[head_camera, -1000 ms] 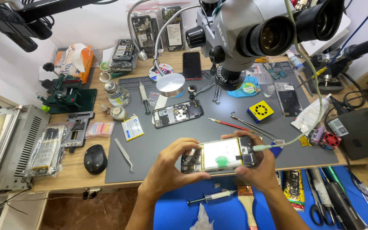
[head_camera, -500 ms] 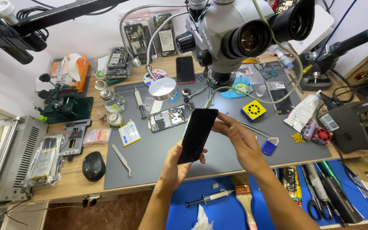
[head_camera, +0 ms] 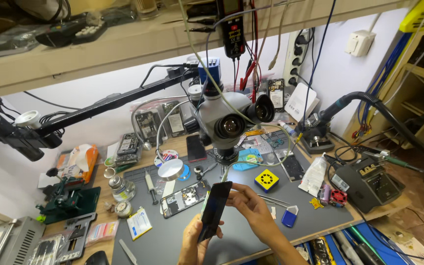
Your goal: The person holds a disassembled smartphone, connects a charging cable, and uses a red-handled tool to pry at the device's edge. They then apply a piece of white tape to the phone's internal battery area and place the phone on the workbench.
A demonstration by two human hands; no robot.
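Glossy black glass on the phone screen (head_camera: 215,210). Matt grey rubber-like mat (head_camera: 251,221) over pale wooden worktop (head_camera: 99,196). Smooth grey painted metal on microscope (head_camera: 222,120), shiny metal on round lamp head (head_camera: 170,169). Yellow plastic box (head_camera: 267,180).

One head view only, looking forward and slightly down across the bench (head_camera: 280,216), microscope (head_camera: 226,122) dead centre, hands low in frame.

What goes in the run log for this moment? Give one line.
left hand: grips lower edge of phone screen | right hand: pinches its upper edge | screen: upright, above grey mat | microscope: behind
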